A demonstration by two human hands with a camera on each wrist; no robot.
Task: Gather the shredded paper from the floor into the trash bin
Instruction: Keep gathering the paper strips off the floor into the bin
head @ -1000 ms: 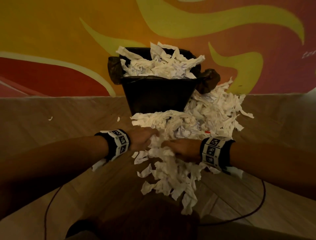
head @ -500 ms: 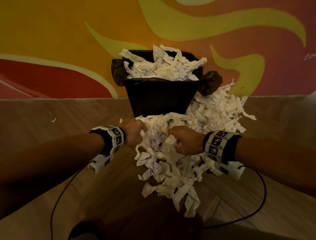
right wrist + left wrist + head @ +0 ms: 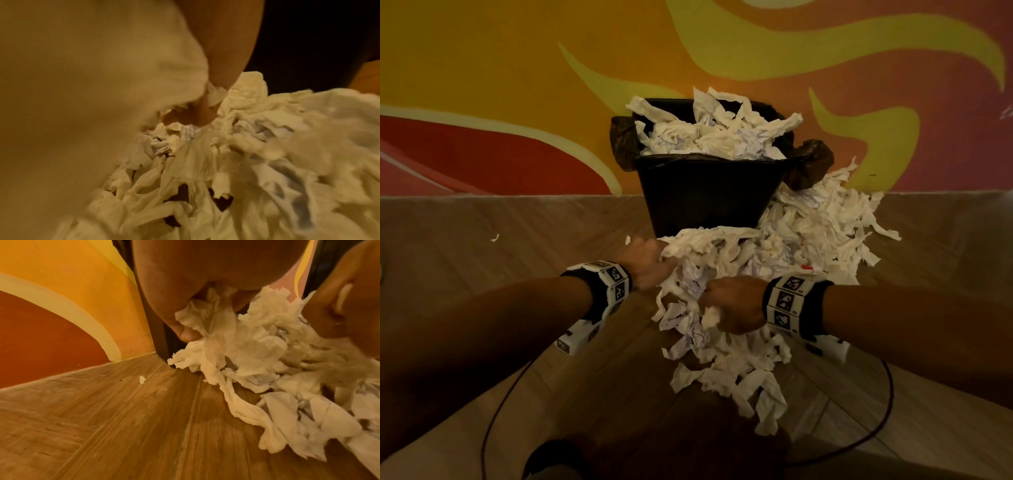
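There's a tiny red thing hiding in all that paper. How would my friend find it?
Start at the black trash bin against the painted wall. Look down to the heap of shredded paper on the floor at its right side, then to that heap's near edge, just above the right hand wristband. The small red scrap there is the only red piece among white strips.

Wooden floor (image 3: 482, 260); trash bin (image 3: 705, 202), shredded paper (image 3: 818, 233), black cable (image 3: 887, 411) directly on it
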